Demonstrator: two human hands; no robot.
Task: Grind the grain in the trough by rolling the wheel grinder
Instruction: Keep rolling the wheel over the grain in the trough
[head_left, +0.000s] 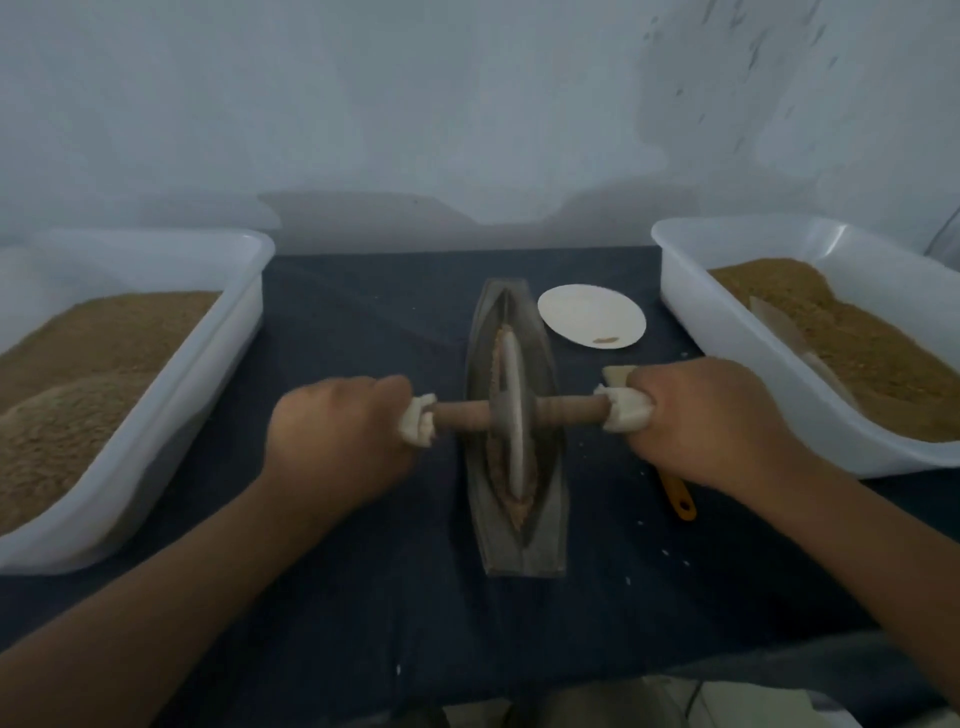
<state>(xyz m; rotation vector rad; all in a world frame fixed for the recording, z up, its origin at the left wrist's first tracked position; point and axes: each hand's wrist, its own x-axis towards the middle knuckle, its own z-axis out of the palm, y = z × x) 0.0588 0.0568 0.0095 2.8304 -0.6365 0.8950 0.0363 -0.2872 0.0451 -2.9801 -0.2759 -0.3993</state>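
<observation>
The trough (540, 545) lies mid-worktop (363, 322), running from near edge to far edge, with brown grain (514, 506) in its groove. The wheel grinder (513, 415) stands in it. The left hand (337, 441) and right hand (711, 421) each clench a handle end, wrapped in what looks like white cloth.

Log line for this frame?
step: grinding | left hand: grips wheel grinder | right hand: grips wheel grinder | wheel: upright in trough | grain: beside wheel

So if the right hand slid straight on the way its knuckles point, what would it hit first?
Probably the grinding wheel. The right hand has its grip on the cloth-wrapped end of the wooden axle and points inward along it, with only bare axle between it and the wheel.
</observation>
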